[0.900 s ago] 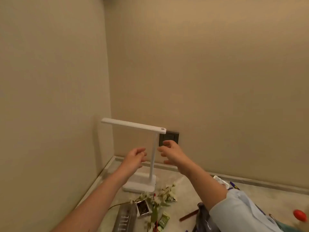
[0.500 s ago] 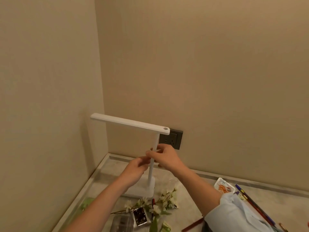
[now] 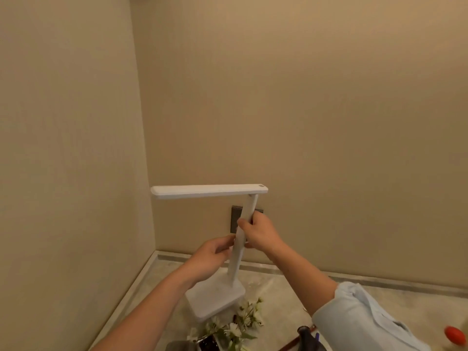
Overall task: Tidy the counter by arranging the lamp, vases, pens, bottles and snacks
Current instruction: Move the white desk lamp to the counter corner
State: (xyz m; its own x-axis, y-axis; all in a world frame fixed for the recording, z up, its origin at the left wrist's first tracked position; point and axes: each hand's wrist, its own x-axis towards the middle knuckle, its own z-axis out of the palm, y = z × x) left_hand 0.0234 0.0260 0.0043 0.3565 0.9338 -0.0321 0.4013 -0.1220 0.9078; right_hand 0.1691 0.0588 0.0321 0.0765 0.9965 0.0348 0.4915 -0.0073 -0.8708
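Both hands' fingers [image 3: 244,223] around lamp [image 3: 238,247] stem

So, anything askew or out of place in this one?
The white lamp leans, its stem gripped by both the left hand and right hand. Loose flowers lie strewn on the counter beside its base.

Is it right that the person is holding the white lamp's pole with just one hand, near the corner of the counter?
Not quite: both hands hold it. The head view shows the right hand gripping the white lamp by its pole, with the left hand on the pole just below. The rest is right: it is near the counter corner.
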